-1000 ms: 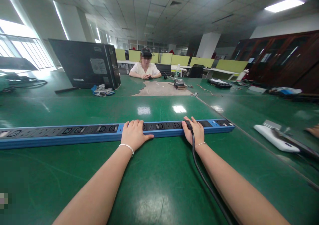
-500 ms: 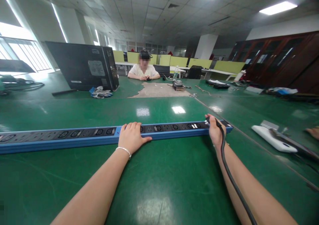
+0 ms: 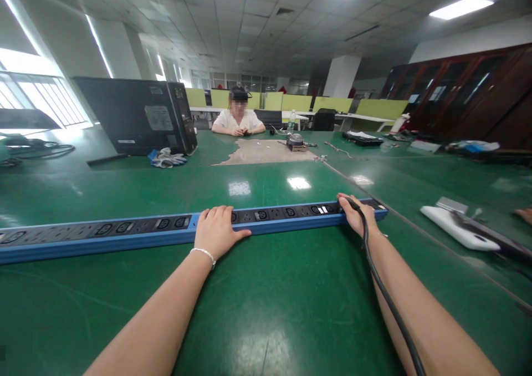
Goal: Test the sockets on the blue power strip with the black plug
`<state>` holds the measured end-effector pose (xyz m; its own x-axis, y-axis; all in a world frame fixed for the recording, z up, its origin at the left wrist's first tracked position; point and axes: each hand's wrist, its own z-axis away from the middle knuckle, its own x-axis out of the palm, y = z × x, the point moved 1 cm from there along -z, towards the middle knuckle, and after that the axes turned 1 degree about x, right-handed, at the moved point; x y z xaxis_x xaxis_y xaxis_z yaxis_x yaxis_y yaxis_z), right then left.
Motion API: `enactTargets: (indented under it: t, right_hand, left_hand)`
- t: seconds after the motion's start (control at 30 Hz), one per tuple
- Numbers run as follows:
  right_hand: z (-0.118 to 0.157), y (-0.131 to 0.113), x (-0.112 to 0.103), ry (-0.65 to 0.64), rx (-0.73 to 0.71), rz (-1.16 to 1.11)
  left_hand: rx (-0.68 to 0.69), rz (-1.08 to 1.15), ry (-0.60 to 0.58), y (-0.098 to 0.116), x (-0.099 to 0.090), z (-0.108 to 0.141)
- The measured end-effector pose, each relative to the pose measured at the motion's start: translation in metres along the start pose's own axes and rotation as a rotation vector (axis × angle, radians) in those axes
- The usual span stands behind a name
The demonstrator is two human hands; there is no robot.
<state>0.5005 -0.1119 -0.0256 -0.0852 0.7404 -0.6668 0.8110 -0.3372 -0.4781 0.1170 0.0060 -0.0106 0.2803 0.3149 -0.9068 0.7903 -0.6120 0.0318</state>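
A long blue power strip (image 3: pixel 286 225) with a black face of several sockets lies across the green table, its left end out of the picture. My left hand (image 3: pixel 216 233) is wrapped over its middle, thumb along the near side. Toward the strip's right end, my right hand (image 3: pixel 356 218) grips the black plug (image 3: pixel 353 202) of a power cord, held down against the socket face. My fingers partly hide the plug, and I cannot tell how deep it sits. From the plug a thick black cable (image 3: pixel 384 287) runs down over my right forearm.
A black computer case (image 3: pixel 133 115) stands at the back left, with gloves (image 3: pixel 167 158) before it. Across the green table (image 3: pixel 270 293) sits a person (image 3: pixel 239 118). A white device (image 3: pixel 457 229) lies at the right. A bottle (image 3: pixel 291 122) stands farther back.
My right hand has shifted slightly left and tilted, bringing the plug down onto the strip's face. My left hand stays on the strip, and the view has moved slightly.
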Motion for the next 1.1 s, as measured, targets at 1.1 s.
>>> enactTargets:
  t: [1.1]
  right_hand:
    - [-0.007,0.026,-0.018,0.021,0.1,-0.175]
  left_hand:
    - [0.015,-0.039,0.009,-0.002,0.002,-0.001]
